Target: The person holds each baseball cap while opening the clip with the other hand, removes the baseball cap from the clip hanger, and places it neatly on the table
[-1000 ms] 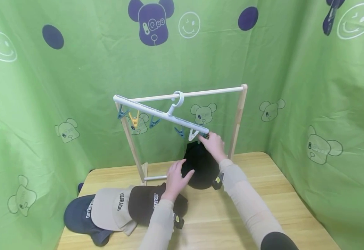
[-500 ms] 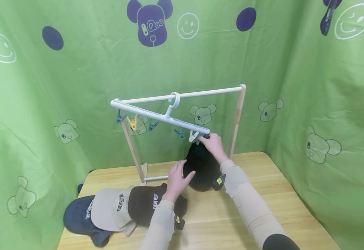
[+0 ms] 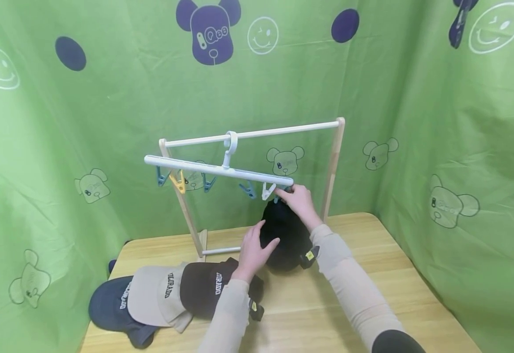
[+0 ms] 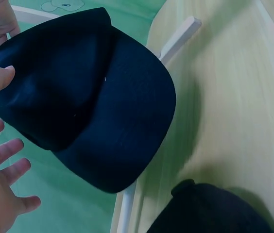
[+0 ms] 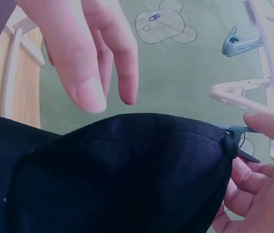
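Note:
A black baseball cap (image 3: pixel 285 235) hangs brim down from a blue clip (image 5: pixel 244 141) at the right end of the pale blue hanger (image 3: pixel 221 170). The clip's jaws meet the cap at its crown button. My right hand (image 3: pixel 298 200) pinches this clip, thumb on one arm and fingers at the other. Beside the cap's left side is my left hand (image 3: pixel 253 250), fingers spread and thumb overlapping the crown in the left wrist view. More clips hang along the hanger, including a white clip (image 3: pixel 268 190) and a yellow clip (image 3: pixel 177 182).
The hanger hooks over the white rail (image 3: pixel 283 132) of a wooden rack (image 3: pixel 333 169). On the table (image 3: pixel 349 304) at left, a navy cap (image 3: pixel 107 304), a beige cap (image 3: pixel 148 294) and a dark brown cap (image 3: pixel 201 289) overlap in a row. Green curtains (image 3: pixel 120 98) surround the table.
The hanger's left end has swung down and toward me, and its hook has shifted left along the rail. My right hand stays at the clip; my left hand moves slightly with the cap.

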Tool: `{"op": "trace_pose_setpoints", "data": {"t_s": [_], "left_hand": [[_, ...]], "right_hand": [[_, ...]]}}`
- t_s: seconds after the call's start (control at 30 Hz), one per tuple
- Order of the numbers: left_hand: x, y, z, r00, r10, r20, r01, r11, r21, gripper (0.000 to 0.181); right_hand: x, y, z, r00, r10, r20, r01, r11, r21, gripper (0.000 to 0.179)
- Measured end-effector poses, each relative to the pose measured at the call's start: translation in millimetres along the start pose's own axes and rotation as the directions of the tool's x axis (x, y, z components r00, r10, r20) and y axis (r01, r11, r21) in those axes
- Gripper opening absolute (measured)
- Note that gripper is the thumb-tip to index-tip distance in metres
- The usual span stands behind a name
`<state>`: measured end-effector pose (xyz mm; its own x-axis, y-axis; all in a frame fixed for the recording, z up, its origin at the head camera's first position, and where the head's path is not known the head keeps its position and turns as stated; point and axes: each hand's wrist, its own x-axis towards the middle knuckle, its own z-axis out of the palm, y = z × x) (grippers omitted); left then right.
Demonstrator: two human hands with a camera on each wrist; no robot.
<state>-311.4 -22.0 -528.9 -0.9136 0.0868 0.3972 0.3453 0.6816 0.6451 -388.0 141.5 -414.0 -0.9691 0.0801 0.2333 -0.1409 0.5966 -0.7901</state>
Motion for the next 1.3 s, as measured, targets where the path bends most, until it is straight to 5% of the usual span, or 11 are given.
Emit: {"op": "trace_pose_setpoints", "data": {"t_s": [0.6, 0.77, 1.1, 1.3], "left_hand": [[28.8, 7.8, 0.5, 0.999, -0.02, 0.028, 0.024, 0.991, -0.132, 0.087], [35.5, 4.6, -2.9, 0.999, 0.023, 0.031, -0.018, 0.987, -0.159, 0.084], [36.9, 9.7, -9.1, 0.999, 0.033, -0.019, -0.035, 0.993, -0.113, 0.063], [34.0, 8.9, -8.4, 0.992, 0.032, -0.124, -0.043, 0.995, -0.092, 0.048]], "right_hand": [[-7.4, -17, -2, 0.999, -0.032, 0.01, 0.032, 0.999, -0.004, 0.045], [-10.1, -23, -4, 0.999, -0.048, 0.008, 0.048, 0.998, -0.028, 0.044], [-18.0, -36, -6, 0.998, -0.05, 0.029, 0.051, 0.998, -0.041, 0.045], [-20.5, -38, -7, 0.999, -0.032, 0.038, 0.032, 0.999, -0.016, 0.045]]}}
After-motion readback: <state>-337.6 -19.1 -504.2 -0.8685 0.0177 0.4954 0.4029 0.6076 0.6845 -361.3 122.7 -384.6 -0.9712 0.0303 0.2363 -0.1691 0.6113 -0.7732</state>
